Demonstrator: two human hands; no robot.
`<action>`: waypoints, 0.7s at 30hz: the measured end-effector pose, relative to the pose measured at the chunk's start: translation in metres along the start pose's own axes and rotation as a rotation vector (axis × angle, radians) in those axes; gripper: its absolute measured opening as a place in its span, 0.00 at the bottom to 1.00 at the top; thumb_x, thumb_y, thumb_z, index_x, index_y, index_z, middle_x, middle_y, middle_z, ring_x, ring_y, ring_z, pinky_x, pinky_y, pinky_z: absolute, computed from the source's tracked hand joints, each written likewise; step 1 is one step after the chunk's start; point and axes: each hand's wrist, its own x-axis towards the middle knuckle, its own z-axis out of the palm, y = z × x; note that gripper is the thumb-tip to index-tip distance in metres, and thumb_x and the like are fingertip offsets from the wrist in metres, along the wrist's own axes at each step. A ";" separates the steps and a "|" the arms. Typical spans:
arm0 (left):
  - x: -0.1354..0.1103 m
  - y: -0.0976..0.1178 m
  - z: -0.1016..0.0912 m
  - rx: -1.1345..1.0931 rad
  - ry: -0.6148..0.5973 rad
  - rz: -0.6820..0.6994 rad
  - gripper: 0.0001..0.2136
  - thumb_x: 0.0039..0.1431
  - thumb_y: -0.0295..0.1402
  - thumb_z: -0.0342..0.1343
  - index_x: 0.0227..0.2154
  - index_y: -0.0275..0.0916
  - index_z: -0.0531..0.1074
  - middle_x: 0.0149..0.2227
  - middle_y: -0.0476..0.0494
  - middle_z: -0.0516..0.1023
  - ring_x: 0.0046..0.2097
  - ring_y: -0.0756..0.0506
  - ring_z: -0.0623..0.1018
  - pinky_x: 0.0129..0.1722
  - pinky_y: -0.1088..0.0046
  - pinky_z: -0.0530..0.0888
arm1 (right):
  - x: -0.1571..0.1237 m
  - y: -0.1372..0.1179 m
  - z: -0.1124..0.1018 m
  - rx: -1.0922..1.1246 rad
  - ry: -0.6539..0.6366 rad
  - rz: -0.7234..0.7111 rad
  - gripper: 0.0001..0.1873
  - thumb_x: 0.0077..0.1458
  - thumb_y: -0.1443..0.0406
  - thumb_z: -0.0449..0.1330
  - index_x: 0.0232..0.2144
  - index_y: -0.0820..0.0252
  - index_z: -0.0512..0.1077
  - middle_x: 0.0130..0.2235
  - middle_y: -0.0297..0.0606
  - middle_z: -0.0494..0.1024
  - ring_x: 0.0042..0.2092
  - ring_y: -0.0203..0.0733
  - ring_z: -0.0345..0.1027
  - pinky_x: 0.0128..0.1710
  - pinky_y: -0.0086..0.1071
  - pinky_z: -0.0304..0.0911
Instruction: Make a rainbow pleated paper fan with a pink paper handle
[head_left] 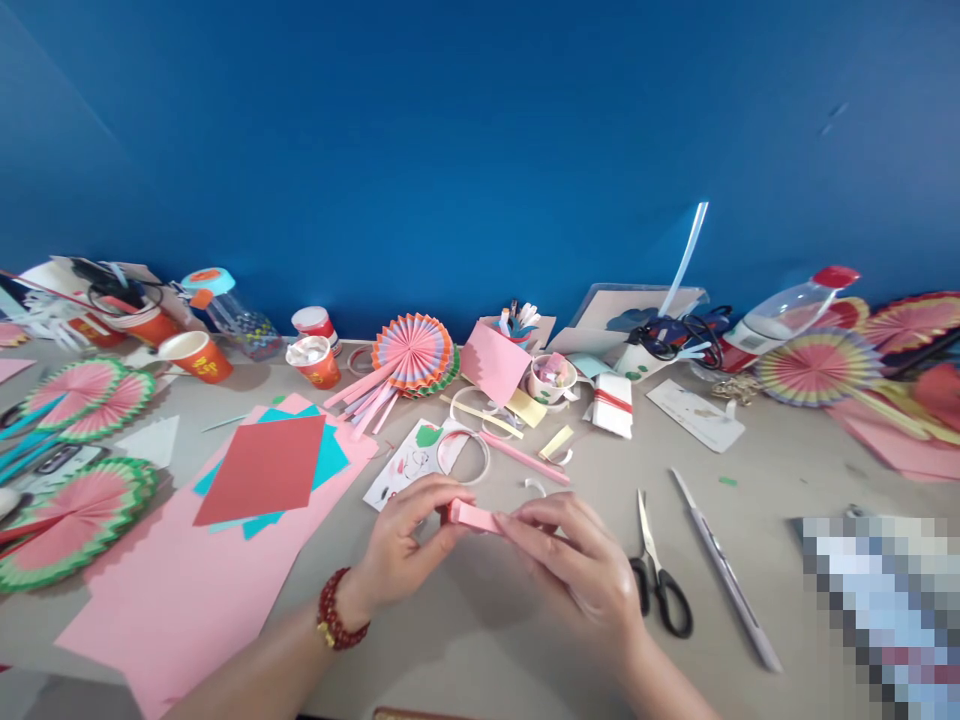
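Observation:
Between my two hands is a narrow folded strip of pink paper (477,517), raised above the table. My left hand (412,535), with a dark red beaded bracelet at the wrist, pinches its left end. The fingers of my right hand (581,555) close on its right end. Beyond the hands lie a roll of clear tape (486,468), a pink paper stick (529,460) and a white printed card (405,465). Black-handled scissors (660,575) lie open to the right of my right hand, beside a long grey cutter-like tool (724,570).
Red and teal paper squares (266,465) lie on large pink sheets (217,590) at left. Pleated paper fans (412,350), paper cups (319,365) and a bottle (787,310) line the blue wall (480,160). A pixelated patch covers the right front.

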 end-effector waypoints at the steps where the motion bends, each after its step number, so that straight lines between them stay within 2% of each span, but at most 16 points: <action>1: 0.000 0.000 0.000 -0.002 0.000 0.002 0.13 0.65 0.29 0.57 0.51 0.42 0.73 0.43 0.40 0.79 0.45 0.43 0.78 0.45 0.65 0.75 | 0.000 0.000 0.001 -0.004 -0.001 -0.002 0.24 0.61 0.76 0.57 0.54 0.49 0.74 0.39 0.41 0.77 0.38 0.42 0.69 0.35 0.36 0.68; 14: 0.002 0.003 0.000 -0.016 0.005 0.005 0.13 0.64 0.27 0.58 0.50 0.43 0.73 0.42 0.41 0.78 0.44 0.44 0.77 0.44 0.66 0.74 | -0.003 0.001 0.003 -0.004 -0.018 0.016 0.23 0.61 0.76 0.57 0.54 0.50 0.74 0.40 0.41 0.76 0.38 0.41 0.69 0.34 0.33 0.68; 21: 0.001 0.001 -0.001 -0.009 -0.004 0.000 0.13 0.64 0.27 0.58 0.51 0.42 0.73 0.42 0.41 0.78 0.44 0.44 0.77 0.44 0.66 0.74 | 0.001 -0.001 0.004 -0.012 -0.005 0.020 0.21 0.63 0.73 0.56 0.53 0.47 0.75 0.39 0.39 0.77 0.36 0.40 0.70 0.33 0.33 0.68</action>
